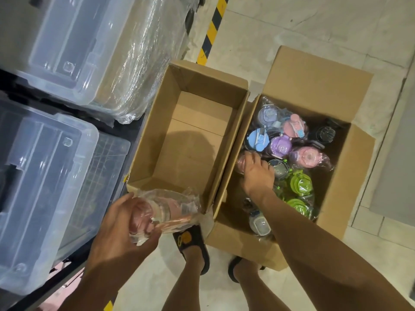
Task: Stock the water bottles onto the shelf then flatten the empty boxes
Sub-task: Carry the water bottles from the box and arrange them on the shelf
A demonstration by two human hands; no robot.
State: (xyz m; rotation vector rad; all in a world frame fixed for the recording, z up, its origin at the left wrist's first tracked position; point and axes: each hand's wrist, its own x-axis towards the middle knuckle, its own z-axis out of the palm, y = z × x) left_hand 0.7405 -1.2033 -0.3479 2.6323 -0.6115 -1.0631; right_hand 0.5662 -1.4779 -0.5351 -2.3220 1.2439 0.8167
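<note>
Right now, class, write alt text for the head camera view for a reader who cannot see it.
Seen from above, a person's left hand holds a plastic-wrapped pink water bottle beside an empty brown cardboard box, while the right hand reaches into a second cardboard box of wrapped colourful bottles.

support: tiled floor [314, 25] | on it: empty box [190, 142], just beside bottle-filled box [314, 77] | hazard tape [212, 30]

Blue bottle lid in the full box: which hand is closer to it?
Right. The right hand is in that box beside the blue lid; the left hand holds a wrapped pink bottle outside it.
</note>
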